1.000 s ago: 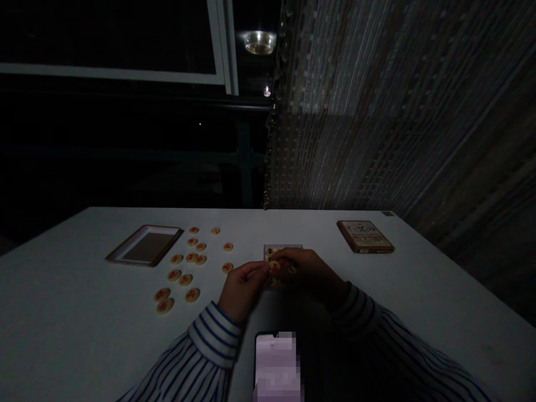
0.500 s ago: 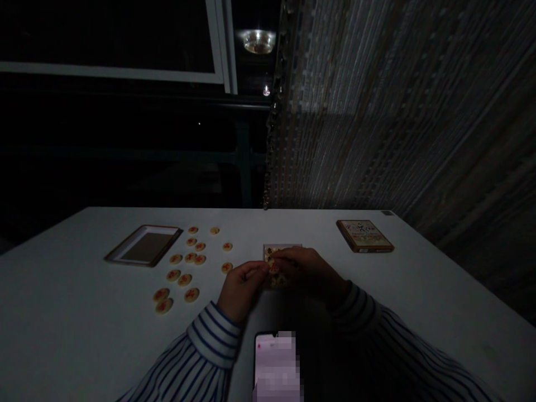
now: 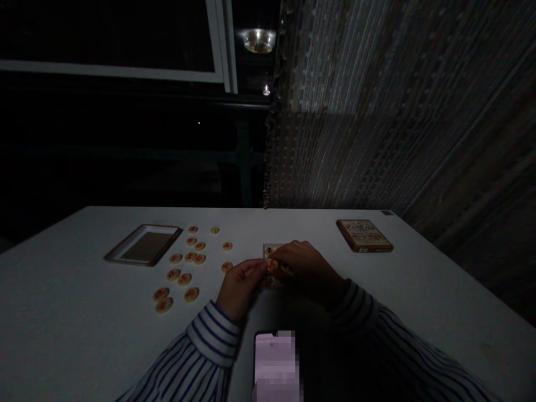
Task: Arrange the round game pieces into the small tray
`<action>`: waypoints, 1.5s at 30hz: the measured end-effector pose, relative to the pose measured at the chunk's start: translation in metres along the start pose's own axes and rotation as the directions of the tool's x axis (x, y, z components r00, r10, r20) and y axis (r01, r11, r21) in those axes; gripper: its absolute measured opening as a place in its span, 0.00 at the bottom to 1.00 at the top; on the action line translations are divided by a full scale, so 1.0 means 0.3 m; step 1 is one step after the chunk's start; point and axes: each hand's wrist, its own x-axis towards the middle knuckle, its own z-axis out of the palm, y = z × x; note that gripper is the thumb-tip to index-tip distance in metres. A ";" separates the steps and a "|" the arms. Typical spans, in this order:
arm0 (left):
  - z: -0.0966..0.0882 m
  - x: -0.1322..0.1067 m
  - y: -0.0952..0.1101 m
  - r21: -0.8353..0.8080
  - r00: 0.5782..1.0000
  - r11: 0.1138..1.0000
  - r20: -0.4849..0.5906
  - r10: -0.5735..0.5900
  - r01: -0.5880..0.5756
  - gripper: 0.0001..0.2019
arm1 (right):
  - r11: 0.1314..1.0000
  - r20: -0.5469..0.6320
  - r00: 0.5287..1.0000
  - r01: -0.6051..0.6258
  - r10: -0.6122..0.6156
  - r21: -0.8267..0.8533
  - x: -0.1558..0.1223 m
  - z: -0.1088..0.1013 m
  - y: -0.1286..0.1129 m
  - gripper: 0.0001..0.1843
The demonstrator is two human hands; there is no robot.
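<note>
A round xiangqi piece with a red character (image 3: pixel 272 264) sits between my hands, over a small clear tray (image 3: pixel 268 245) of pieces. My left hand (image 3: pixel 242 285) pinches at the piece's left edge with thumb and forefinger. From the right, my right hand (image 3: pixel 307 267) curls over the tray, its fingertips closed at the top of the same piece; its thumb is hidden. Under and around the fingers, dark-marked pieces (image 3: pixel 270 281) show in the tray. My hands cover much of it. Several loose red-marked pieces (image 3: pixel 191 294) lie on the table left of my left hand.
On the white table (image 3: pixel 84 312), an open shallow box (image 3: pixel 121 258) lies at the left and a printed box lid or case (image 3: pixel 363 234) at the right. A lit phone (image 3: pixel 274 363) is at the near edge. A bead-string curtain (image 3: pixel 355 111) hangs behind.
My right hand has shifted slightly and covers more of the tray. The red-marked piece between my hands has risen a little and shows more of its face. The loose pieces have not moved.
</note>
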 end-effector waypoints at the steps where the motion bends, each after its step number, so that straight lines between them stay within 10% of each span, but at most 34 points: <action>1: 0.000 0.000 -0.001 -0.009 1.000 1.000 -0.002 0.001 -0.001 0.16 | 1.000 0.003 1.000 0.003 -0.003 -0.007 -0.001 -0.002 -0.001 0.16; 23: -0.025 0.024 -0.015 0.346 0.964 0.927 -0.164 0.211 -0.144 0.15 | 0.977 0.150 0.982 -0.079 0.110 -0.200 -0.004 -0.075 0.036 0.14; 45: -0.024 0.020 -0.028 0.486 0.957 0.854 -0.105 0.269 -0.187 0.12 | 0.973 0.389 0.915 -0.016 0.108 -0.231 -0.030 -0.047 0.075 0.11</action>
